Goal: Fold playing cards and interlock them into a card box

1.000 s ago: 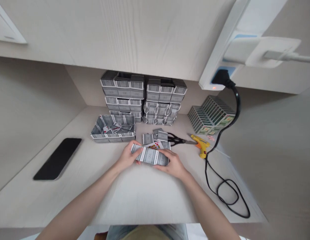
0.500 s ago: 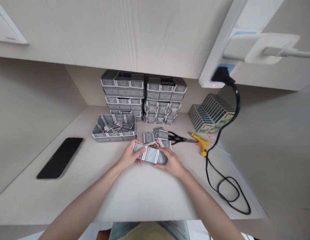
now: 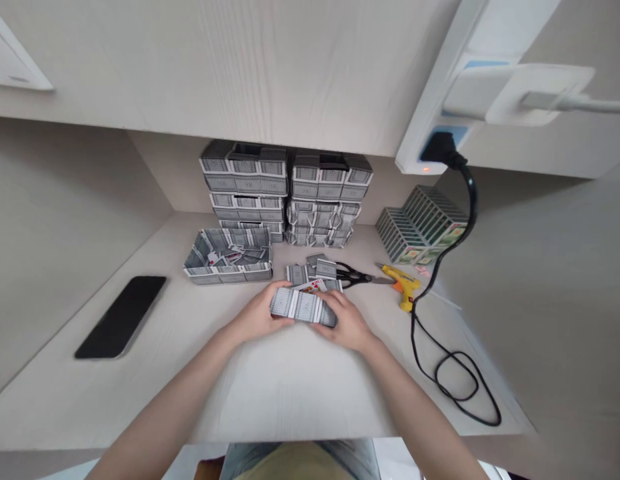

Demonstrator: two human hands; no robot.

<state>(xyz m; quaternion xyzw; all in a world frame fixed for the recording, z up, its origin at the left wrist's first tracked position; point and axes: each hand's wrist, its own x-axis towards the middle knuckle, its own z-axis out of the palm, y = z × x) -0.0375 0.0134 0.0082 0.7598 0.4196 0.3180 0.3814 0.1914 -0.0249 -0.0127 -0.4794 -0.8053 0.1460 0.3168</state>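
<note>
A strip of grey patterned playing cards with white bands (image 3: 303, 307) is held between both hands above the desk. My left hand (image 3: 260, 313) is closed round its left end, and my right hand (image 3: 346, 321) grips the right end. Just behind lie folded card pieces (image 3: 326, 269) and a face-up card (image 3: 313, 286), partly hidden by the strip. Black-handled scissors (image 3: 354, 275) rest beside these pieces. To the left is an open box made of cards (image 3: 230, 273) with loose pieces inside.
Card boxes (image 3: 247, 180) stand stacked at the back, with green-edged card stacks (image 3: 425, 223) to their right. A yellow glue gun (image 3: 403, 285), looping black cable (image 3: 457, 357), black phone (image 3: 123, 317) and overhead power strip (image 3: 435, 120) are also in view.
My left hand has shifted slightly right along the card strip, its thumb no longer lying across the front. The strip's left end has moved a little right.
</note>
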